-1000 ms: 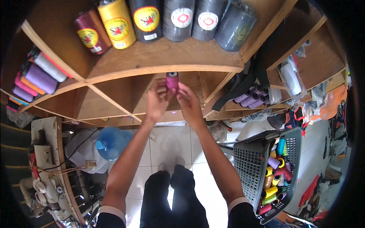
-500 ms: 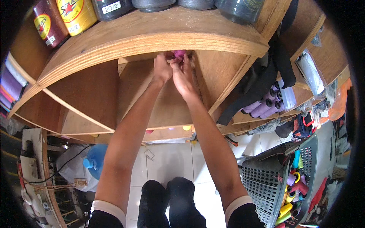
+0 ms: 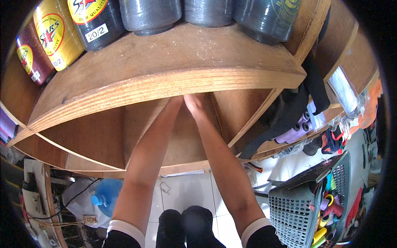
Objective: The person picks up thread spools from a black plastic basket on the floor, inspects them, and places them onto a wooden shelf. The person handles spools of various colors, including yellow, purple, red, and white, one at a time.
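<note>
Two bare hands: left hand (image 3: 178, 99) and right hand (image 3: 194, 102), close together inside wooden compartment (image 3: 188, 138); shelf board (image 3: 182, 81) hides fingers; spread, pinch or contents cannot be told.

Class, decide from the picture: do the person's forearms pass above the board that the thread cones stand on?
No: the left forearm and right forearm both run into the compartment beneath the board bearing the thread cones.

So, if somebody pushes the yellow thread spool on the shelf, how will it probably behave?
The yellow thread spool would likely roll if knocked over, since its body looks round. Pushed high up, it might tip, being taller than wide. It may feel firm, not floppy, because its thread looks neatly wound.
</note>
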Tool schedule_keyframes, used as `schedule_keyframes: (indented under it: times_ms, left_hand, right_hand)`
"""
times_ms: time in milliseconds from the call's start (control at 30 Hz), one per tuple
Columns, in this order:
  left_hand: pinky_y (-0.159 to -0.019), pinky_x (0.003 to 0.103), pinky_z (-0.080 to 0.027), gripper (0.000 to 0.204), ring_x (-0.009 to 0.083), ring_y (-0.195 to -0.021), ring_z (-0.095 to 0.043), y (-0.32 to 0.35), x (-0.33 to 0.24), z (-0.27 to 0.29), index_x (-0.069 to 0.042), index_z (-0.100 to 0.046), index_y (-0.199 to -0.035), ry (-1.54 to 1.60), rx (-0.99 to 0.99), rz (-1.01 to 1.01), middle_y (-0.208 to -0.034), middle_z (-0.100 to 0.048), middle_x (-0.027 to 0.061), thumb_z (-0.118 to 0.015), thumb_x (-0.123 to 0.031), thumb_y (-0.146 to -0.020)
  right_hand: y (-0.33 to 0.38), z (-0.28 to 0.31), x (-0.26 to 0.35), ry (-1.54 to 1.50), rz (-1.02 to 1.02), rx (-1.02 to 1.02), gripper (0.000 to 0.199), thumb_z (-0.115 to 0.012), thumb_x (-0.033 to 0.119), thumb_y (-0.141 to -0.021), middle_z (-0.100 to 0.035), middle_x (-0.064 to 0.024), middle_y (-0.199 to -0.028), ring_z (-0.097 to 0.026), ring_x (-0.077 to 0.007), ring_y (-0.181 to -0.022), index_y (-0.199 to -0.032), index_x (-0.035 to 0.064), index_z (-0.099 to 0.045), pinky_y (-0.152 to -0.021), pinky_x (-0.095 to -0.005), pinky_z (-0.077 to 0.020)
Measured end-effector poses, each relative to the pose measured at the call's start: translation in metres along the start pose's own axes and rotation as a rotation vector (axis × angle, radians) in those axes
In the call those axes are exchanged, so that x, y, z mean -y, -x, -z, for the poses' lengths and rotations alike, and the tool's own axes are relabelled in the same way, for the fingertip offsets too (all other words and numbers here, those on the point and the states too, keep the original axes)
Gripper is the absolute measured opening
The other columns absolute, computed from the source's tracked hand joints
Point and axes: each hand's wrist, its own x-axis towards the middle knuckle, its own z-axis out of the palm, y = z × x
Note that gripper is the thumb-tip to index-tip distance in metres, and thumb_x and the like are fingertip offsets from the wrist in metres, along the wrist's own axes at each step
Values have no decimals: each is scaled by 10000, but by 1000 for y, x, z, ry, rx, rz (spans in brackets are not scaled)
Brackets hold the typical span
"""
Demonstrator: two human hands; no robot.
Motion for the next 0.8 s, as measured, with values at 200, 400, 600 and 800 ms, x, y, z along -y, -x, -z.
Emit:
schedule_keyframes:
  times_ms: [200,400,600,800]
  left_hand:
    - [-831,314,-492,316,175,-943,-598,4,3,2,-6,-551,-1145,-24,-6,20,-1069,-625,107,-572,-151,-864]
    - [-838,313,-484,318,174,-954,-591,3,4,2,-3,-545,-1158,-43,-6,22,-1080,-618,104,-561,-148,-875]
    - [-846,313,-477,320,174,-966,-583,-1,6,7,1,-539,-1171,-47,-7,44,-1091,-611,101,-549,-145,-885]
    - [-853,312,-469,323,173,-977,-576,0,4,7,5,-534,-1184,-44,-3,57,-1103,-603,98,-537,-142,-896]
  right_hand:
    - [1,-12,-7,-164,-47,-27,795,-583,385,-844,-136,-303,-1464,-135,-413,-1375,-1423,-21,-219,-1134,-454,-121]
    - [3,-13,0,-60,36,-96,672,-516,398,-872,-233,-285,-1453,-180,-434,-1350,-1372,-16,-340,-1116,-480,-145]
    - [1,-27,-12,51,80,-157,559,-446,395,-904,-398,-252,-1383,-232,-426,-1336,-1297,-3,-465,-1103,-499,-167]
    - [-10,-58,-70,-508,10,-199,571,-456,407,-907,-420,-235,-1375,-362,-382,-1291,-1302,-5,-455,-1079,-450,-265]
